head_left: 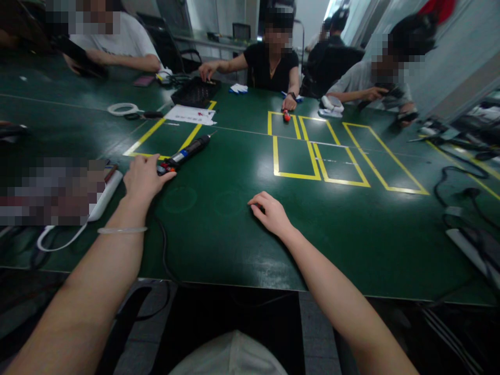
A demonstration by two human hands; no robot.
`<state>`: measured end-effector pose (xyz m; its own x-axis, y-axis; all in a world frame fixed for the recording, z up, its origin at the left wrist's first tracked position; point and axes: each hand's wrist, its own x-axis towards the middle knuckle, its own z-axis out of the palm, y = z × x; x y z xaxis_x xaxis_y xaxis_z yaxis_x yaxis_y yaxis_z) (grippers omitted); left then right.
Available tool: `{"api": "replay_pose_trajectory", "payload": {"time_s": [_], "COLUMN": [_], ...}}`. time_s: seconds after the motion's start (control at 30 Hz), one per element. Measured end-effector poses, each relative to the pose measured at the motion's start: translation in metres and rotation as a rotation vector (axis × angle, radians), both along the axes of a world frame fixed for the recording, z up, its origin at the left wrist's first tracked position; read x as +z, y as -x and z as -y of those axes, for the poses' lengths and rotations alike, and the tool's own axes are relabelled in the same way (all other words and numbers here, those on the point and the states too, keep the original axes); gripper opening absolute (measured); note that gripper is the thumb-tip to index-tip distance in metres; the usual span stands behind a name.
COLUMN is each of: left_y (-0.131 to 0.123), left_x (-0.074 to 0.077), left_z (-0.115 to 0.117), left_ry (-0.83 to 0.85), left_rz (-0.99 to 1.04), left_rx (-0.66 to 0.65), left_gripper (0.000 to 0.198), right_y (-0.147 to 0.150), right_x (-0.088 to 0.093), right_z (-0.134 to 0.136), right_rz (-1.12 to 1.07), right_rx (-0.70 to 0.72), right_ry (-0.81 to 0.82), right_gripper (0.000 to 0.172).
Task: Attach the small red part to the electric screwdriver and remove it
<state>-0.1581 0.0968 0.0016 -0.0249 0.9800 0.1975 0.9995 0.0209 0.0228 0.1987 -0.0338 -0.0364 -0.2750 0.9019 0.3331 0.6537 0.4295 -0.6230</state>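
My left hand is at the rear end of a black electric screwdriver with a blue band. Its thumb and fingers are apart, on either side of a small red and orange thing whose kind I cannot make out. The screwdriver lies slanted, its thin bit pointing away to the right. Low over the green table, my right hand is loosely curled, thumb and index tips close together and nothing visible in them. It is well apart from the screwdriver.
Yellow tape rectangles mark the table. Across it, a co-worker's hand touches a small red thing; the other is at a black tray. A white sheet lies left. Cables run at both sides.
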Motion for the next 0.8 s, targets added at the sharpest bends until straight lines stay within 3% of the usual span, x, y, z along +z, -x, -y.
{"api": "replay_pose_trajectory", "payload": {"time_s": [0.1, 0.47, 0.8], "left_y": [-0.003, -0.007, -0.002], "left_x": [-0.001, -0.003, -0.011], "left_z": [0.001, 0.001, -0.005], "left_ry": [-0.077, -0.037, -0.091], "left_rz": [0.008, 0.096, 0.170], "left_rx": [-0.074, -0.185, -0.249], "left_gripper": [0.060, 0.025, 0.019], "right_y": [0.000, 0.001, 0.000], "right_x": [0.000, 0.002, 0.000], "right_z": [0.000, 0.001, 0.000], "right_rz": [0.004, -0.004, 0.005], "right_rx": [0.004, 0.013, 0.021], "right_ry": [0.007, 0.006, 0.020], "right_gripper": [0.016, 0.015, 0.014]}}
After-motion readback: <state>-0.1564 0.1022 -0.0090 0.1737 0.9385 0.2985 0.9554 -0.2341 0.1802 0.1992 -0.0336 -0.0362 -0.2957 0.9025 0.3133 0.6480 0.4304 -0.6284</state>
